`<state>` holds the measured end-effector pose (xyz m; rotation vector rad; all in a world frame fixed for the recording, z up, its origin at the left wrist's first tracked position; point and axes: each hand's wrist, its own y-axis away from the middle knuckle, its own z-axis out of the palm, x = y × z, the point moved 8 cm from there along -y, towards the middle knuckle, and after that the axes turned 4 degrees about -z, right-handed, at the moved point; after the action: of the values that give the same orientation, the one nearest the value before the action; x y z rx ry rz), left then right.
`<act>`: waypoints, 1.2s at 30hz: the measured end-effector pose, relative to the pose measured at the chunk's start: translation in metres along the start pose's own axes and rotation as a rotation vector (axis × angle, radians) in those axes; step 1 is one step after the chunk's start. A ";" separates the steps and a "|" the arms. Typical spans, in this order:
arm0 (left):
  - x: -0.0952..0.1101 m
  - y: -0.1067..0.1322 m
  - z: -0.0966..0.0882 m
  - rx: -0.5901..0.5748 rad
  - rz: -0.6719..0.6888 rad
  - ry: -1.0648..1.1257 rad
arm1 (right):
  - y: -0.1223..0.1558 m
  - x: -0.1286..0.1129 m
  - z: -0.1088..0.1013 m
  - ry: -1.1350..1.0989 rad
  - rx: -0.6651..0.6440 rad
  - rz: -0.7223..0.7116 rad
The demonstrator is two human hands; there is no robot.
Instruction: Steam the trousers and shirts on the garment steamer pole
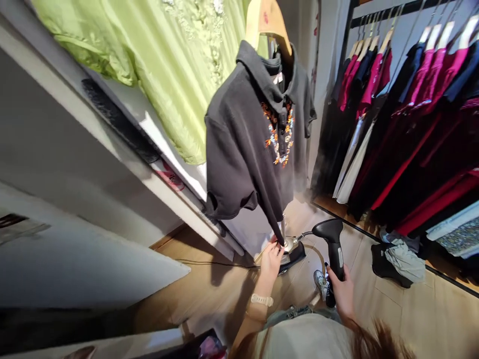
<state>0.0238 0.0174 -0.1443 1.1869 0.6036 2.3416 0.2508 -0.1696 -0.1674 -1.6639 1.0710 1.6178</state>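
Observation:
A dark grey polo shirt [243,144] with orange embroidery at the placket hangs on a wooden hanger [267,22] in the middle of the view. My left hand [271,260] pinches the shirt's bottom hem and holds it taut. My right hand [341,289] is closed round the handle of a black handheld garment steamer [331,239], whose head points left toward the shirt's lower edge, a short way from it. A pale watch sits on my left wrist.
A light green garment [175,65] hangs at the upper left over a white wall ledge [123,144]. A rack of red, navy and black clothes [411,124] fills the right. Crumpled clothes [398,259] lie on the wooden floor, with the steamer's base [294,254] and a cable [217,263].

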 end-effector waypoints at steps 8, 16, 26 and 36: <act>0.021 0.036 -0.051 0.073 0.075 0.004 | 0.006 0.001 0.010 -0.037 -0.033 0.120; 0.004 0.051 -0.040 -0.042 -0.109 0.067 | 0.003 -0.002 0.029 -0.024 -0.106 0.078; 0.063 0.034 -0.073 0.218 0.262 -0.026 | 0.012 -0.012 0.024 -0.017 -0.128 0.086; 0.039 -0.004 -0.018 0.110 0.016 0.156 | 0.010 -0.003 0.014 0.033 -0.105 0.098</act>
<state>-0.0115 0.0392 -0.1314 1.0654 0.7879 2.4582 0.2351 -0.1629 -0.1643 -1.7353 1.1166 1.7418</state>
